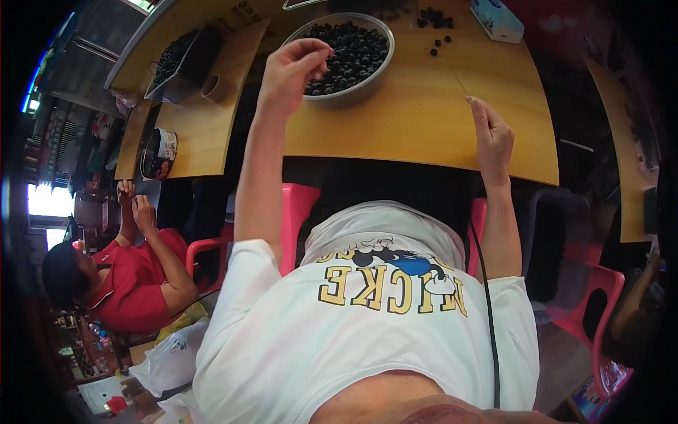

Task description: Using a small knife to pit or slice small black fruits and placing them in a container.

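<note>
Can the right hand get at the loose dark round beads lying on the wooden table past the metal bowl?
Probably yes. The right hand holds a thin stick, and only bare wooden table lies between it and the loose dark round beads; the metal bowl sits off to the side.

Far left of the fingers: dark tray of berries (176,60), paper cup (212,87), round tin (159,153). Beyond the right fingers: small white box (497,19). Lower left: person in red shirt (134,283), red chair (212,247).

tissue box (498,19) cut by top edge, thin stick (461,85) barely discernible
</note>
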Demonstrator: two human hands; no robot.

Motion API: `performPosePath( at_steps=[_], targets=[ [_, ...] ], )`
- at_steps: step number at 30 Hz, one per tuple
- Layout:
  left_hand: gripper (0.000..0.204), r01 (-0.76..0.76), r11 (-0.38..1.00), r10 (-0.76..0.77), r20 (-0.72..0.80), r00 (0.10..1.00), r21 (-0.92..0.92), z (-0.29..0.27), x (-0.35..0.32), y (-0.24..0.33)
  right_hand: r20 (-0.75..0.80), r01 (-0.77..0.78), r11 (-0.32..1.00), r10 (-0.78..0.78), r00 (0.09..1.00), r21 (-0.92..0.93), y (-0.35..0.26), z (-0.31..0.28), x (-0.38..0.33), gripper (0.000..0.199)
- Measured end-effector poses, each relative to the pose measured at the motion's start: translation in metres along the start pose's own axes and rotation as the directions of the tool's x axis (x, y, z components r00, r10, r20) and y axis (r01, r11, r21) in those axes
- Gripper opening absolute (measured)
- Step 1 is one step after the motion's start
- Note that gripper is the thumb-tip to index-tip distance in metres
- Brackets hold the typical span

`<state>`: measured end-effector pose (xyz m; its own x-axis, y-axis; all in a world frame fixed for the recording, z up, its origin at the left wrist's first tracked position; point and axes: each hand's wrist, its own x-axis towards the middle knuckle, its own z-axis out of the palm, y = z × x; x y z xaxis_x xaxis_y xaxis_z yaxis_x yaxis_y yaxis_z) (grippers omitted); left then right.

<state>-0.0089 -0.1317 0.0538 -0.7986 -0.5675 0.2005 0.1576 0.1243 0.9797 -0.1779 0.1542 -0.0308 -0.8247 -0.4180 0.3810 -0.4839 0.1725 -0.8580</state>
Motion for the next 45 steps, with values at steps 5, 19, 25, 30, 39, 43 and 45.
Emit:
performPosePath(
  at_steps=[5,19,25,30,39,43,45],
  targets=[
    [0.019,0.037,0.815,-0.039,-0.009,0.999,0.579,-0.016,0.041,-0.007,0.021,0.054,0.996,-0.053,0.998,-0.072,-0.001,0.001,-0.001,0.039],
    [0.018,0.184,0.982,-0.18,0.09,0.98,-0.035,0.0,0.038,-0.011,0.035,0.084,0.996,-0.083,0.996,-0.035,-0.005,-0.002,-0.001,0.036],
    [0.027,0.493,0.535,-0.361,0.342,0.868,-0.687,0.076,-0.027,-0.009,0.076,0.052,0.998,-0.054,0.996,0.027,-0.011,-0.003,-0.004,0.035],
    [0.032,0.54,0.415,-0.32,0.439,0.84,-0.732,0.104,-0.053,-0.033,0.103,0.014,0.995,-0.025,0.994,0.103,-0.014,0.0,-0.004,0.034],
    [0.022,0.527,0.438,-0.289,0.44,0.85,-0.729,0.099,-0.068,-0.038,0.113,0.207,0.971,-0.221,0.969,0.122,-0.028,-0.003,-0.009,0.028],
    [0.02,0.492,0.449,-0.356,0.355,0.864,-0.746,0.099,-0.075,-0.038,0.206,0.515,0.856,-0.51,0.835,0.031,-0.049,-0.008,-0.02,0.023],
    [0.021,0.481,0.422,-0.302,0.381,0.874,-0.768,0.102,-0.076,-0.036,0.222,0.61,0.793,-0.594,0.774,-0.006,-0.055,-0.007,-0.023,0.023]
  ],
)
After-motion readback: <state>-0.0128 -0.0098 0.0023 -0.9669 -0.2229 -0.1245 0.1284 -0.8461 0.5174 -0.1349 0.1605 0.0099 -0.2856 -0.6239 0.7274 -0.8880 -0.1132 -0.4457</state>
